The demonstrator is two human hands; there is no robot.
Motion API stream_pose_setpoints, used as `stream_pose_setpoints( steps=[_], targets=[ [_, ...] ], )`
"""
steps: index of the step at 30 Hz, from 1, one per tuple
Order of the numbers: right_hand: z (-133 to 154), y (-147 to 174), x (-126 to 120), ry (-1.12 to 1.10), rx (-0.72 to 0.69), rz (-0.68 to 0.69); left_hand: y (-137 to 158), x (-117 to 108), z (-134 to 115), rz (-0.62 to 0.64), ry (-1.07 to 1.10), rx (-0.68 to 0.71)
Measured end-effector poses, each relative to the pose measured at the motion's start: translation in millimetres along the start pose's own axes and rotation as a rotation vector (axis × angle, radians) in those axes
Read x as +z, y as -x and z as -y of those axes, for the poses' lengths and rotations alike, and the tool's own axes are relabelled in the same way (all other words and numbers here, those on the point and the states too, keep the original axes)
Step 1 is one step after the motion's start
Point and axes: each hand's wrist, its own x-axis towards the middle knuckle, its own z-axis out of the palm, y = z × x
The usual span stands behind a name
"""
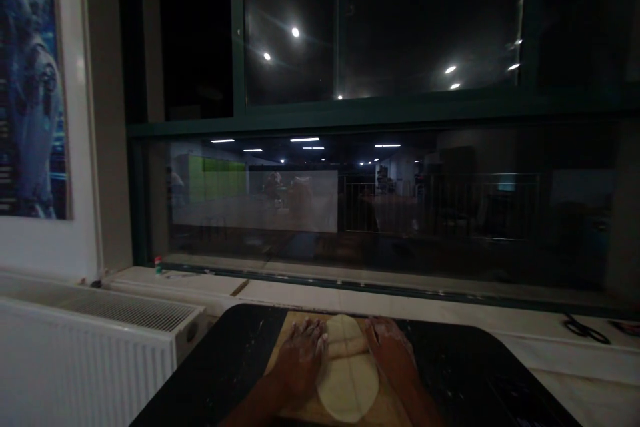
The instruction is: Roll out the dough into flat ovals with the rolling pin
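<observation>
A pale oval sheet of dough (347, 383) lies on a wooden board (285, 333) on a dark table (465, 367). A rolling pin (347, 347) lies across the dough near its far end. My left hand (300, 360) presses flat on the pin's left end, fingers dusted with flour. My right hand (393, 350) presses flat on its right end. Both hands sit at the bottom middle of the view.
A white radiator (90, 347) stands at the left. A pale windowsill (400, 300) runs behind the table under a large dark window. Scissors (585, 329) lie on the sill at the far right. A small bottle (158, 265) stands at the sill's left end.
</observation>
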Motion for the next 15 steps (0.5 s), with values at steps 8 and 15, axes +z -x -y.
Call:
stream_pose_setpoints(
  steps=[8,15],
  targets=[
    [5,-4,-16,0.063,0.197,0.087,19,10,-51,-0.471,-0.072,-0.110],
    [5,-4,-33,0.026,0.191,0.129,37,12,-93,-0.524,-0.038,-0.082]
  ],
)
